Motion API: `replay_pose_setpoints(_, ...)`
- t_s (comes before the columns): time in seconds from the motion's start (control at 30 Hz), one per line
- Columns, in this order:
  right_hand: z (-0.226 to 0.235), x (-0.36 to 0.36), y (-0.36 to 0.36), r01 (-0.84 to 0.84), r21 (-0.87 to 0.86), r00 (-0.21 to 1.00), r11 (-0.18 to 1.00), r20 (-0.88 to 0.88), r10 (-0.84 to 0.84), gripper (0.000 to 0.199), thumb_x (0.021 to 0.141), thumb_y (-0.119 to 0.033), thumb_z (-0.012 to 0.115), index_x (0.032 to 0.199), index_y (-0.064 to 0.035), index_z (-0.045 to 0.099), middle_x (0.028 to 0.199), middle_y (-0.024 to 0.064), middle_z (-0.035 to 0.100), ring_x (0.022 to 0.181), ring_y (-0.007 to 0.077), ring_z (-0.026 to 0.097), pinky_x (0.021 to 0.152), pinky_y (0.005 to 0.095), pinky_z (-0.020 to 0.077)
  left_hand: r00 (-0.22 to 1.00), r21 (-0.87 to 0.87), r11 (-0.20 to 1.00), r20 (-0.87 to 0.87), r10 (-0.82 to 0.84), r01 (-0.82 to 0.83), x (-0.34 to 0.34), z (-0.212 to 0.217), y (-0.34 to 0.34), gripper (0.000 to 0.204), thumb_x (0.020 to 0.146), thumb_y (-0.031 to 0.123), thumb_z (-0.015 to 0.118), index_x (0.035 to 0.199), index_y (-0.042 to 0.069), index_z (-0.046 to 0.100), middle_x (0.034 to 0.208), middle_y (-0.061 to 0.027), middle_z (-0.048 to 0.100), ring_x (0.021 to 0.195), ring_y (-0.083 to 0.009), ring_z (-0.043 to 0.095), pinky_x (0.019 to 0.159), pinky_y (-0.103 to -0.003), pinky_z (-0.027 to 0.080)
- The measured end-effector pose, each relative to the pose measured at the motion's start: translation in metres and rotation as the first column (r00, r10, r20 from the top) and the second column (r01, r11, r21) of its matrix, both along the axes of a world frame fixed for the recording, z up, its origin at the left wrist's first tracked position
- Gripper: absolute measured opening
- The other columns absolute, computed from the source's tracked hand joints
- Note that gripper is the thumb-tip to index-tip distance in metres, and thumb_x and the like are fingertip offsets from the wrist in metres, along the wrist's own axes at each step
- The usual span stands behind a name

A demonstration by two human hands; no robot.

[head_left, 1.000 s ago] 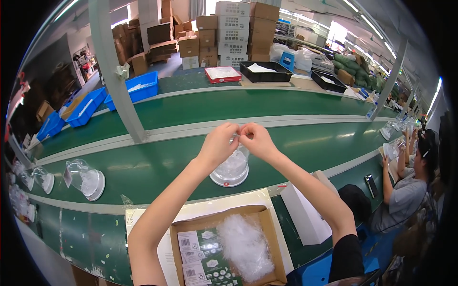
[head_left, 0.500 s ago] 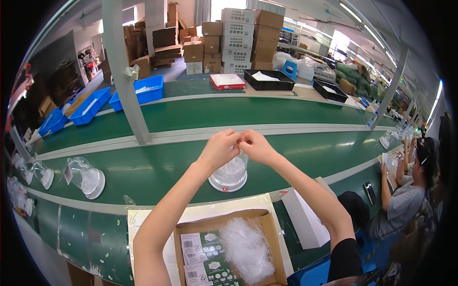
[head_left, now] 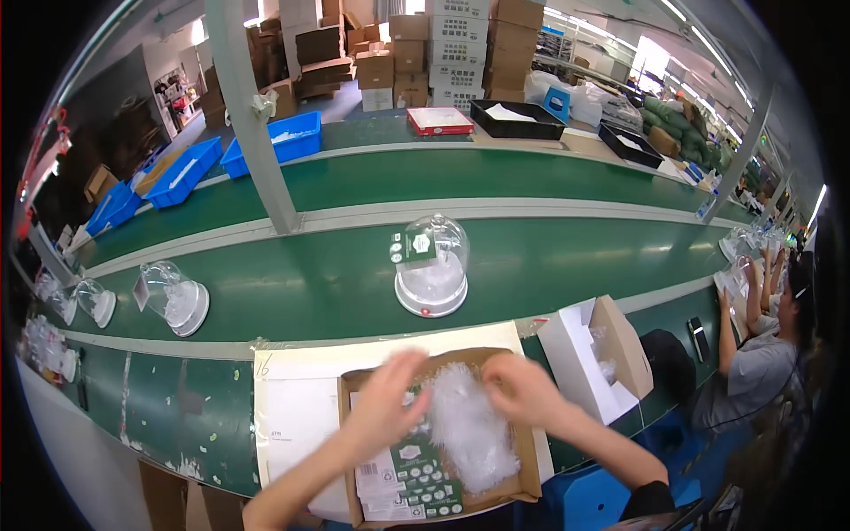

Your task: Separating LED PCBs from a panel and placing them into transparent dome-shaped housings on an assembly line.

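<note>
At the left, a clear dome on a white round base (head_left: pixel 183 305) leans on the green conveyor (head_left: pixel 549 257); because of this tilt, it may roll or rub its surface if something pushes it. Nearer, the green desk (head_left: pixel 190 403) has worn, peeling paint, and in my opinion loose flakes could come onto clean goods.

The shallow cardboard tray (head_left: pixel 530 456) lies on a pale board (head_left: pixel 297 416) at the desk's edge. Over its left part is the left hand (head_left: pixel 390 403), blurred, with the fingers loosely extended and the thumb apart; it seems to hold nothing. Below it, the green-and-white cards (head_left: pixel 416 473) overlap, so two could be lifted together, or one corner could be bent.

Beyond the tray, an upright clear dome (head_left: pixel 443 283) with a green card (head_left: pixel 420 247) stands on the conveyor. A careless reach of the arm could knock it over.

In the tray's right part, the bundle of clear plastic strands (head_left: pixel 471 438) is tangled; pulling one strand may drag out several. The right hand (head_left: pixel 521 389) is beside its upper end, fingers curled; whether it pinches a strand, I cannot tell. Further right, the white carton (head_left: pixel 567 354) is close to that forearm, and an elbow could push it.
</note>
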State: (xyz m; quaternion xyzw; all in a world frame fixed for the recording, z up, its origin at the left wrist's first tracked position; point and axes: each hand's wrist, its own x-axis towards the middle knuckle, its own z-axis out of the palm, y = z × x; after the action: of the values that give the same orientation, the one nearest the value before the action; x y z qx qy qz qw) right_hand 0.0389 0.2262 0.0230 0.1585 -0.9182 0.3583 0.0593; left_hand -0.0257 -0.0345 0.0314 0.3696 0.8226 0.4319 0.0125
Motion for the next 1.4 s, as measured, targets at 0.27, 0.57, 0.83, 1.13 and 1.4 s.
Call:
replay_pose_setpoints(0.27,-0.044,0.063,-0.043,0.214,0.136,0.970,0.967,-0.148,-0.194,0.016,0.079,-0.013,0.067,0.092,-0.0039,0.062,0.097,0.0137,0.063,0.095,0.0327,0.060,0.084,0.0428,0.0485,0.967,-0.347,0.904,-0.142,0.211,-0.249,0.078,-0.057,-0.032,0.060,0.076,0.019,0.075,0.127,-0.002,0.051,0.135,-0.0236,0.049,0.120,-0.0397,0.050,0.100,-0.043,0.043)
replay_pose_setpoints(0.57,-0.046,0.069,-0.057,0.375,-0.119,0.893,0.920,-0.222,-0.392,0.014,0.087,-0.015,0.061,0.097,-0.0053,0.058,0.092,0.0139,0.062,0.088,0.0329,0.061,0.076,0.0421,0.0497,0.956,-0.216,0.935,-0.151,0.252,-0.281,0.072,-0.058,-0.033,0.046,0.076,0.003,0.071,0.119,0.001,0.056,0.131,-0.0196,0.051,0.111,-0.0379,0.056,0.092,-0.043,0.048)
replay_pose_setpoints(0.83,-0.063,0.062,-0.051,0.327,0.127,0.910,0.936,-0.309,-0.276,0.012,0.084,-0.015,0.063,0.091,-0.0057,0.062,0.086,0.0130,0.062,0.082,0.0322,0.061,0.074,0.0428,0.0498,0.925,-0.238,0.903,-0.224,0.307,-0.357,0.073,-0.071,-0.030,0.056,0.074,0.009,0.075,0.125,0.004,0.051,0.134,-0.0237,0.048,0.116,-0.0428,0.052,0.098,-0.047,0.043)
replay_pose_setpoints(1.13,-0.057,0.060,-0.054,0.387,-0.134,0.829,0.912,-0.381,-0.408,0.010,0.088,-0.016,0.060,0.087,-0.0060,0.063,0.081,0.0124,0.063,0.079,0.0327,0.062,0.071,0.0431,0.0497,0.920,-0.113,0.921,-0.173,0.351,-0.372,0.061,-0.072,-0.032,0.039,0.085,0.003,0.058,0.124,-0.001,0.051,0.122,-0.0247,0.057,0.107,-0.0401,0.060,0.090,-0.045,0.048)
replay_pose_setpoints(1.4,-0.047,0.066,-0.052,0.365,-0.214,0.823,0.906,-0.381,-0.422,0.009,0.086,-0.011,0.063,0.091,-0.0043,0.065,0.086,0.0134,0.066,0.082,0.0318,0.064,0.072,0.0393,0.0516,0.921,0.322,0.898,-0.149,0.360,-0.299,0.080,-0.022,-0.020,0.020,0.094,0.007,0.048,0.105,-0.001,0.063,0.100,-0.0201,0.064,0.094,-0.0338,0.062,0.081,-0.040,0.047)
